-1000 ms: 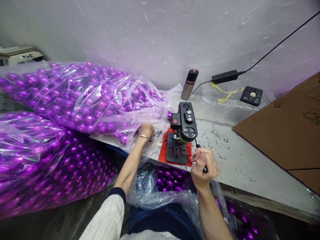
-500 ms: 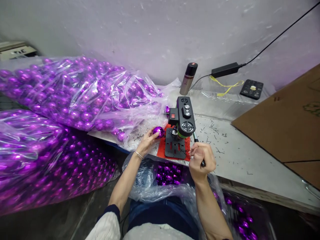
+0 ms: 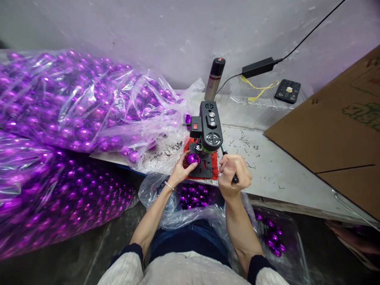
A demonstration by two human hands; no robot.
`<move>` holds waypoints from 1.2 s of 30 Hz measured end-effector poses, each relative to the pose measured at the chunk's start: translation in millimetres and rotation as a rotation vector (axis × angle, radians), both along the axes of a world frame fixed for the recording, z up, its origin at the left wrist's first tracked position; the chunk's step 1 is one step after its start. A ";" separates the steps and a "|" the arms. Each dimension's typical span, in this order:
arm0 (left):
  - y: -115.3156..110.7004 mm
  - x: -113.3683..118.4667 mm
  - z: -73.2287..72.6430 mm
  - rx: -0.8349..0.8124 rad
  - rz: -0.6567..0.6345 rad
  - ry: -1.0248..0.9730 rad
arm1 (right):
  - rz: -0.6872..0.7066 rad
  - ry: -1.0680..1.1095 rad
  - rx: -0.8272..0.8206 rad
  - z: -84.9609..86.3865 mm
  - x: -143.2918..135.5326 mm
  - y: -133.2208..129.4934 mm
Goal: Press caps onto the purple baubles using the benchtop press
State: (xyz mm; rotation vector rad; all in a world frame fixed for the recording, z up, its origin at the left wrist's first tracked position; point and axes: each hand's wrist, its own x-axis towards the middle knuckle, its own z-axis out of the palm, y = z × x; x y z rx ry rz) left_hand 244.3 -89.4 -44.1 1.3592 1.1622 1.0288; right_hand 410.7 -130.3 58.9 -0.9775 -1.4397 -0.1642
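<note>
A shiny purple ball (image 3: 193,159) is between the fingers and thumb of my left hand (image 3: 181,169), over the left part of the black base plate (image 3: 201,171) of a small press. The black press head (image 3: 211,126), with round vents and silver buttons, stands above the plate, and a red sheet (image 3: 214,158) lies under it. My right hand (image 3: 234,174) is closed round the black grip of the lever on the press's right side.
Clear bags of purple balls (image 3: 74,103) fill the left. Behind the press stand a spray can (image 3: 215,79), a power adapter (image 3: 257,67) and a black device (image 3: 287,91). A cardboard box (image 3: 332,130) is at the right. More purple balls (image 3: 194,194) lie in plastic below the table edge.
My left hand has brought the purple ball rightward from beside the press onto its base plate. My right hand is still on the lever. The whole view has shifted a little.
</note>
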 end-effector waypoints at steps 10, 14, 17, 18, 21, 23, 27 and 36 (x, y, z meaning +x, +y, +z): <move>2.6 11.3 -2.1 0.375 -0.048 0.400 | 0.009 -0.013 -0.013 -3.0 1.0 -2.9; 1.4 9.5 0.9 0.433 -0.091 0.429 | -0.003 -0.024 -0.020 -4.0 0.6 -3.4; 1.7 9.8 1.7 0.446 -0.120 0.434 | -0.006 -0.031 -0.013 -4.8 0.4 -3.5; 2.5 11.0 1.7 0.438 -0.120 0.434 | -0.007 -0.030 -0.009 -5.0 0.4 -3.5; 6.4 17.8 0.0 0.387 -0.083 0.434 | -0.005 -0.031 -0.013 -5.6 0.9 -4.0; 8.4 23.6 -2.8 0.366 -0.047 0.424 | 0.002 -0.037 -0.019 -5.9 1.5 -4.6; 7.8 30.9 -11.5 0.352 0.013 0.370 | 0.011 -0.034 -0.031 -6.8 2.4 -5.6; 7.1 30.0 -21.1 0.389 0.036 0.318 | -0.006 0.008 -0.027 -24.4 -0.5 -8.9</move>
